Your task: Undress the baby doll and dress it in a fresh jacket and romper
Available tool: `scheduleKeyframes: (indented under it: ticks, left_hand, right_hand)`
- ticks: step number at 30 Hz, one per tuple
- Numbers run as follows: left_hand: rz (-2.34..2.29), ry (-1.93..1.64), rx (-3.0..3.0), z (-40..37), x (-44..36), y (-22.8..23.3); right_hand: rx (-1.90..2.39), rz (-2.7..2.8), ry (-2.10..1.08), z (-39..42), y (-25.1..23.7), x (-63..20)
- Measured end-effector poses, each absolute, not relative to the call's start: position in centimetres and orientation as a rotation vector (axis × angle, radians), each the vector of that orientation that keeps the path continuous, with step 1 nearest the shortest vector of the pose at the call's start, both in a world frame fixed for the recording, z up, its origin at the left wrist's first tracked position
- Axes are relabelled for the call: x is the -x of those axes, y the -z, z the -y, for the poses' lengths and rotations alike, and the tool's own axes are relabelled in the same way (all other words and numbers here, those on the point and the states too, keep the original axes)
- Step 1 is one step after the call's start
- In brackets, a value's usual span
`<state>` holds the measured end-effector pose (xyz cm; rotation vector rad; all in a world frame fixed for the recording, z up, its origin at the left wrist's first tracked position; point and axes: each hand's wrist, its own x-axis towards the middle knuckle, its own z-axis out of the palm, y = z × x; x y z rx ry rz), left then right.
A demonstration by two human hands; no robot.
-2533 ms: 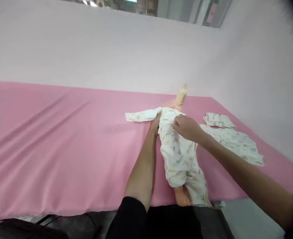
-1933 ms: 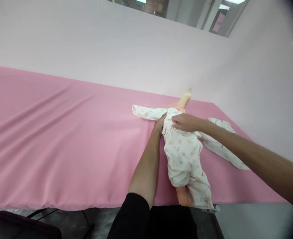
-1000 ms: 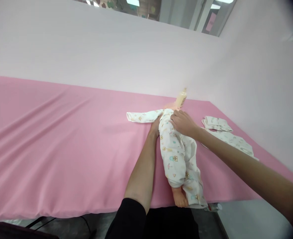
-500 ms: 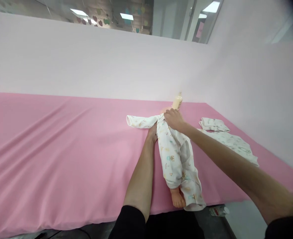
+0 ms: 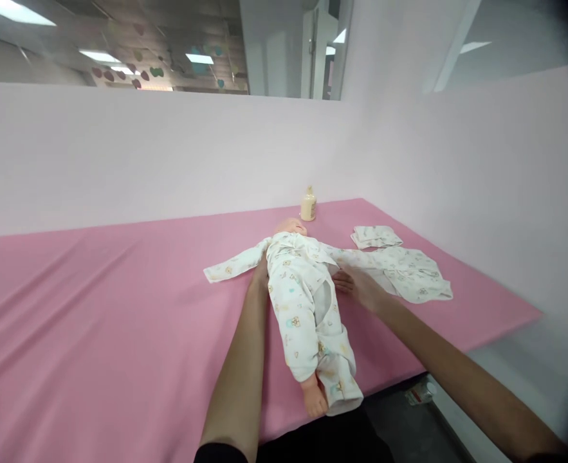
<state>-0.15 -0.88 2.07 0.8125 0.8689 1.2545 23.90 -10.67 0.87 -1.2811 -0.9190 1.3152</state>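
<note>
A baby doll lies on its back on the pink-covered table, its head [image 5: 291, 226] toward the wall and one bare foot [image 5: 315, 400] showing at the near edge. It wears a white printed romper [image 5: 291, 302], with the left sleeve spread out to the side and the other trouser leg hanging loose past any visible foot. My left hand [image 5: 261, 273] is against the doll's left-hand side under the sleeve, its fingers hidden behind the cloth. On the other side my right hand [image 5: 358, 284] is by the romper's side edge, fingers stretched toward the doll, with the right sleeve lying just above.
A pale pump bottle [image 5: 308, 204] stands behind the doll's head. Folded white printed cloth [image 5: 376, 236] and a spread white garment [image 5: 416, 275] lie to the right. The pink cover [image 5: 119, 321] has creases; below the table edge sits a small container [image 5: 421, 391].
My right hand has left the romper's front near the neck and moved down to the doll's right-hand side. The doll's head and right sleeve now show. The view has turned right.
</note>
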Motion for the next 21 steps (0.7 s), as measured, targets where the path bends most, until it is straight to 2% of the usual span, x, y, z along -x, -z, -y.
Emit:
scheduleKeyframes:
  ticks: [4, 6, 9, 14, 21]
  left_hand:
    - [-1.072, -1.114, -0.857, 2.4, 1.4, -2.0]
    - [-1.385, -1.078, -0.994, 3.9, 2.3, -2.4]
    - [-1.820, -1.069, -1.428, 6.0, 3.0, -3.9]
    - [-1.699, -0.985, -2.235, 6.6, 1.9, -6.1]
    - [-1.623, -0.767, -2.660, 5.3, -0.3, -7.7]
  right_hand:
    - [1.365, 1.178, -0.925, 9.6, 0.0, -22.1]
    - [1.385, 1.300, -0.741, 8.7, -0.1, -22.2]
    - [1.403, 1.344, -0.664, 7.5, -0.1, -23.0]
    - [1.297, 1.196, -0.884, 6.0, 0.6, -23.7]
    - [1.201, 0.984, -1.086, 3.5, 0.8, -23.0]
